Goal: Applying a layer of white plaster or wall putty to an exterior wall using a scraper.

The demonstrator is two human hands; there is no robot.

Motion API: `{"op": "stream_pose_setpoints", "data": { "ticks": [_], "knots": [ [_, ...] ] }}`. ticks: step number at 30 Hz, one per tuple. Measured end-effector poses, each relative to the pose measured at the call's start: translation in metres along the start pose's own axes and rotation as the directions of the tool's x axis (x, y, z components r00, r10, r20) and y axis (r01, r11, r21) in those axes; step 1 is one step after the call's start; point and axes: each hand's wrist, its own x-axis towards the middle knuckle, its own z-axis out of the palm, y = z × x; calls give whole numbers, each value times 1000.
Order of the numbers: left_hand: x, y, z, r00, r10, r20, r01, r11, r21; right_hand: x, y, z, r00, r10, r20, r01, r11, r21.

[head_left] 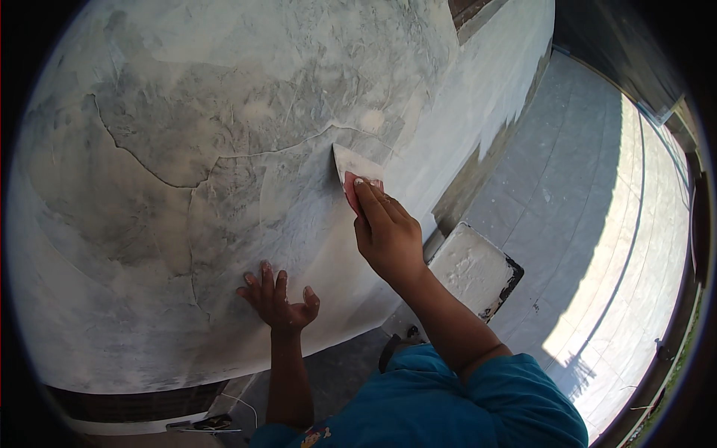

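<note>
My right hand (pixel 388 231) grips a putty knife (pixel 355 164) with a white-smeared blade and a red handle, its blade against the mottled grey-white plastered wall (pixel 149 246). An irregular cracked edge runs across the plaster above and left of the blade. Lower and to the left, my left hand (pixel 278 299) rests on the wall with fingers spread, holding nothing; its fingertips show white smears. Right of my right forearm, a rectangular tray (pixel 467 272) of white paste with dark edges lies on the floor.
A tiled grey floor (pixel 553 209) runs along the wall's right, partly sunlit. A grass strip and dark edging curve along the far right. At lower left are a dark opening (pixel 131 403) below the plastered surface, a thin cord and some dark items (pixel 209 424). A dark recess sits at the top.
</note>
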Motion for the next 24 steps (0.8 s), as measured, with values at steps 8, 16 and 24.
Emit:
{"op": "stream_pose_setpoints", "data": {
  "ticks": [8,16,24],
  "knots": [
    [6,5,4,1000,3,-22,-3,1000,-12,57,30,4,977,74,-201,-96,990,-103],
    [5,1,2,1000,-15,-13,15,1000,8,-42,-17,-3,982,-53,180,29,991,132],
    [6,3,5,1000,-8,-18,7,1000,-13,52,34,-4,978,87,-188,-92,996,-20]
  ]
}}
